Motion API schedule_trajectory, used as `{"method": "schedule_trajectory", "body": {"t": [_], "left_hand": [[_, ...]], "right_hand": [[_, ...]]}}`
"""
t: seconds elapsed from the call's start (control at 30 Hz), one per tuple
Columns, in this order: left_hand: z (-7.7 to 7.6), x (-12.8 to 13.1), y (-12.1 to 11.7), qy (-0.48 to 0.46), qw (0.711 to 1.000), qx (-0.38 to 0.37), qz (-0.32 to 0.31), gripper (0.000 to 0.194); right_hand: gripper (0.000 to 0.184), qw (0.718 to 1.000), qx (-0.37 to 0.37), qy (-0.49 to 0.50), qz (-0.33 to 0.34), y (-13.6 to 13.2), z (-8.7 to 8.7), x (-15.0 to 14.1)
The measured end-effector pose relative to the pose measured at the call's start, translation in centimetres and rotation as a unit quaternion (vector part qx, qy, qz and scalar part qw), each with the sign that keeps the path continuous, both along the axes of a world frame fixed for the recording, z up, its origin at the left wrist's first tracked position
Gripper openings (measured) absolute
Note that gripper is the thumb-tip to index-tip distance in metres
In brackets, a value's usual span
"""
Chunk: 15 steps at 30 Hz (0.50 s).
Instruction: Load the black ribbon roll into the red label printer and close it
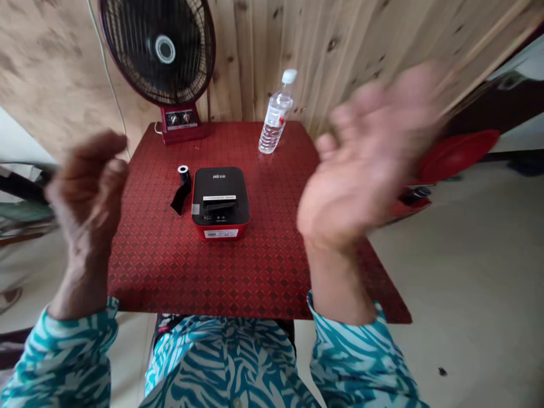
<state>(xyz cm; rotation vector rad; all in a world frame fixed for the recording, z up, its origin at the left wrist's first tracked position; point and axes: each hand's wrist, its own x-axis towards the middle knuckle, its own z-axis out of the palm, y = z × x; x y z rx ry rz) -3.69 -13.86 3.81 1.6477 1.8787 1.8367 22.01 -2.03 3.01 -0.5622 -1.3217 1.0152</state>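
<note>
My left hand (pixel 87 192) is raised over the table's left edge, its fingers curled together and holding nothing I can see. My right hand (pixel 365 158) is blurred by motion above the table's right side, fingers spread and empty. Between them, on the red patterned table (pixel 170 277), sits a compact black-and-red box (pixel 221 201), possibly a small label printer, with a white label on its front. Neither hand touches it. Just left of the box stands a small black roll (pixel 183 174) with a black strip (pixel 181 198) trailing from it.
A clear plastic water bottle (pixel 275 113) with a white cap stands at the table's back edge. A red-based electric fan (pixel 159 51) stands at the back left against a wooden plank wall (pixel 255 51). A red plastic object (pixel 457 156) lies beyond the table's right side.
</note>
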Motion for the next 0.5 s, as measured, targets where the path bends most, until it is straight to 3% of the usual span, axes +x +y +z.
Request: {"method": "schedule_trajectory", "body": {"t": [0.07,0.13,0.23,0.3,0.4,0.5], "left_hand": [[-1.1,-0.1,0.7,0.008,1.000,-0.024,-0.015,0.029],[-2.7,0.3,1.3,0.039,0.995,-0.074,-0.051,0.024],[-4.6,1.4,2.1,0.112,0.979,-0.114,-0.123,0.024],[-5.1,1.9,2.5,0.143,0.969,-0.120,-0.159,0.025],[-5.4,1.9,2.7,0.124,0.971,-0.126,-0.161,0.027],[-6.4,1.0,2.7,0.012,0.981,-0.151,-0.117,0.032]], "right_hand": [[0.039,0.998,-0.020,0.042,-0.033,0.9,-2.3,-2.6],[0.042,0.995,-0.095,0.022,-0.011,1.9,-5.7,-4.5],[0.045,0.979,-0.200,0.026,0.003,3.0,-10.8,-5.8],[0.047,0.971,-0.237,0.034,0.020,3.3,-13.3,-6.1],[0.044,0.973,-0.225,0.002,0.040,3.3,-15.2,-6.4],[0.039,0.983,-0.180,-0.037,0.029,3.2,-15.7,-6.6]]}}
